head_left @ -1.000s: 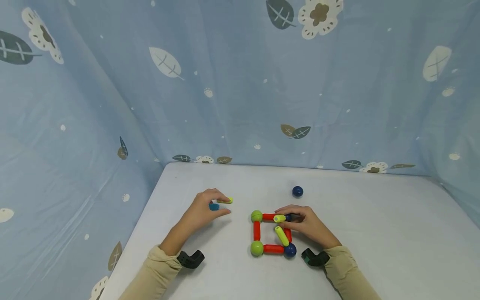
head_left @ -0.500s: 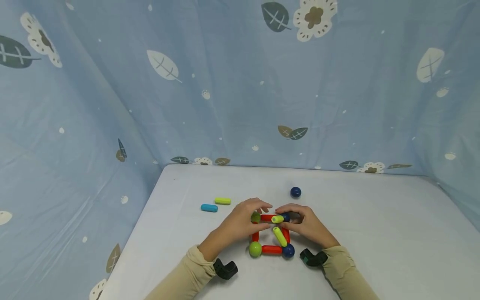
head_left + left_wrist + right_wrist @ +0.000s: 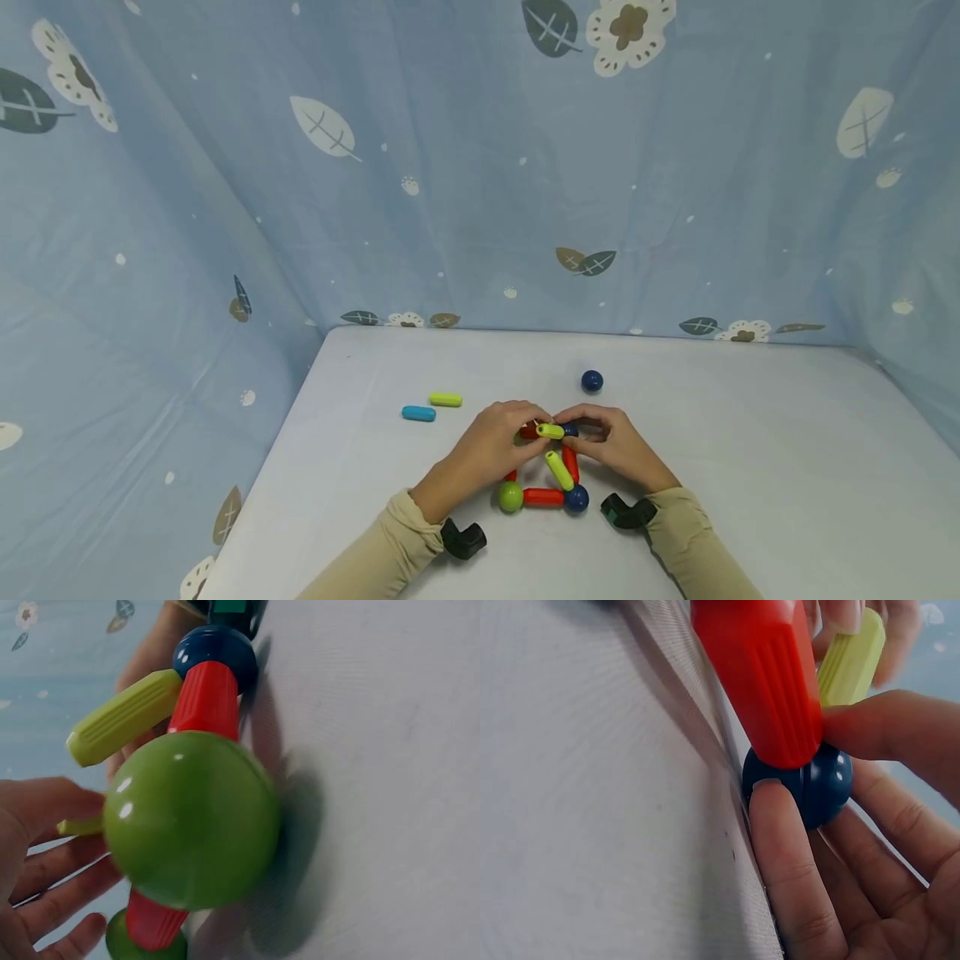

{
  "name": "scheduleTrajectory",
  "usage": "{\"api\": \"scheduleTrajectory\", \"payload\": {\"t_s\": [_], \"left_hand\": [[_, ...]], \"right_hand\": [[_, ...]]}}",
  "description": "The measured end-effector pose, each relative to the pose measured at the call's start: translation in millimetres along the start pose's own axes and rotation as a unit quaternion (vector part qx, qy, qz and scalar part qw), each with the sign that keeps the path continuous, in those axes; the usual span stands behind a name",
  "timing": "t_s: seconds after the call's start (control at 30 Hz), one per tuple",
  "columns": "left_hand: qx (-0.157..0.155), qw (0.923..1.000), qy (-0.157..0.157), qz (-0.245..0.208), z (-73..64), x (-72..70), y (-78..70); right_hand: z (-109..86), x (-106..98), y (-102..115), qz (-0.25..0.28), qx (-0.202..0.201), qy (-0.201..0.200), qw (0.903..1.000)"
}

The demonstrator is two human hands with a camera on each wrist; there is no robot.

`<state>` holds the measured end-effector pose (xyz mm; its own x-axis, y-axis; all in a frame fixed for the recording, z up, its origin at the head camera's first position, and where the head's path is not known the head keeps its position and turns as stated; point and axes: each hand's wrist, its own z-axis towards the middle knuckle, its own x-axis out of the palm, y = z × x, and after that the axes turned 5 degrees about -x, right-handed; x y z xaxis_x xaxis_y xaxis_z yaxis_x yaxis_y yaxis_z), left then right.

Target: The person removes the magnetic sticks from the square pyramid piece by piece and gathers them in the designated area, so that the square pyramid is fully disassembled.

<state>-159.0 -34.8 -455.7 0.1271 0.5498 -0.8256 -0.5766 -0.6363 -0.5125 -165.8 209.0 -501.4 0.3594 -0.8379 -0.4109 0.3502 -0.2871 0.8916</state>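
Red magnetic rods and balls form a square on the table; the near red rod [image 3: 543, 497] joins a green ball [image 3: 511, 497] to a dark blue ball [image 3: 576, 499]. From that blue ball a yellow-green rod [image 3: 558, 471] sticks up at a tilt. My left hand [image 3: 491, 446] pinches a second yellow-green rod [image 3: 550, 431] at the far right corner. There, my right hand [image 3: 618, 442] grips the corner's dark blue ball [image 3: 829, 787], its fingers around it in the right wrist view. My left hand mostly hides the far left corner.
A loose blue rod [image 3: 418, 413] and a yellow-green rod [image 3: 446, 400] lie left of the square. Behind it sits a spare dark blue ball [image 3: 592, 382]. Patterned blue cloth [image 3: 450, 208] hangs along the table's back and sides.
My left hand let go of the blue rod at the left, moved right to the square and took hold of the yellow-green rod at its far right corner. My right hand stays at that corner.
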Motion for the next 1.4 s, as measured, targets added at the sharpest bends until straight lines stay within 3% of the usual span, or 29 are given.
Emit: {"api": "scheduleTrajectory", "payload": {"t_s": [0.17,0.3,0.87,1.17,1.27,1.4], "left_hand": [[0.008,0.9998,-0.015,0.006,-1.5,4.8,0.5],[-0.008,0.9996,-0.024,0.008,-1.6,4.5,0.3],[-0.022,0.9993,-0.031,0.007,-0.4,-1.2,0.2],[-0.013,0.999,-0.036,0.024,-0.5,-4.2,-1.5],[-0.008,0.9981,-0.06,0.004,0.6,-12.8,-0.4],[-0.004,0.9912,-0.125,-0.043,2.2,-30.2,1.0]], "right_hand": [[-0.6,-1,2,0.004,0.002,0.009,0.9999],[0.0,-1,2,0.004,0.001,0.016,0.9999],[2.5,-2,0,-0.011,0.006,0.018,0.9998],[5.1,-1,0,-0.021,0.009,0.017,0.9996],[5.4,-1,-1,-0.032,0.005,0.009,0.9994],[3.9,-2,-3,-0.042,0.016,-0.004,0.999]]}}
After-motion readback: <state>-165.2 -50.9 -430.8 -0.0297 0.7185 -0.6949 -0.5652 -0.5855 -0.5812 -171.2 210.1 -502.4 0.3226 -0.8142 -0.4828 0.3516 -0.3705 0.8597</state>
